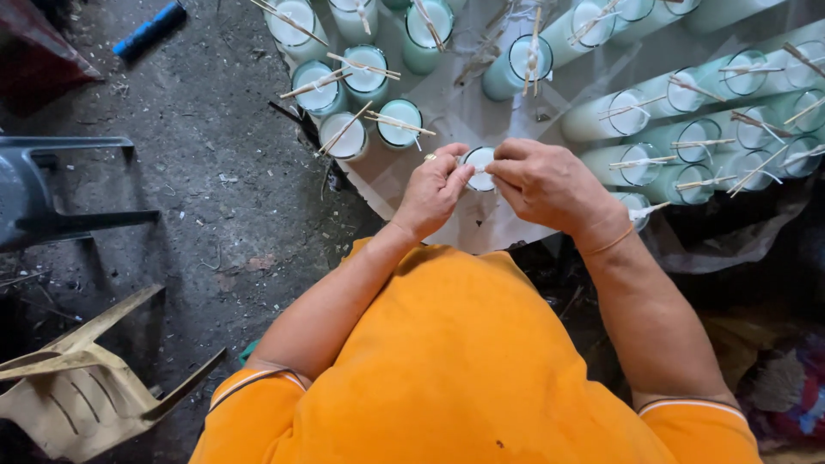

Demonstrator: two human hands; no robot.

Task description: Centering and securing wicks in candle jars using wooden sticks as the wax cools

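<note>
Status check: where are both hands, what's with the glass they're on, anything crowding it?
Left hand and right hand both pinching at the rim of the white-filled glass. Glass upright on the table. Stick-topped candle glasses stand close behind, not touching.

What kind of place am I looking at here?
Probably a small, informal candle-making workshop: rows of wax-filled glasses with sticks across their rims cover the table, both hands work one glass, and the floor is rough and littered.

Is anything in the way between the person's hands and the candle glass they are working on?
Nothing visible is. The left hand and right hand both already touch the candle glass from either side, fingertips at its rim. The other glasses with sticks stand farther back on the table.
</note>
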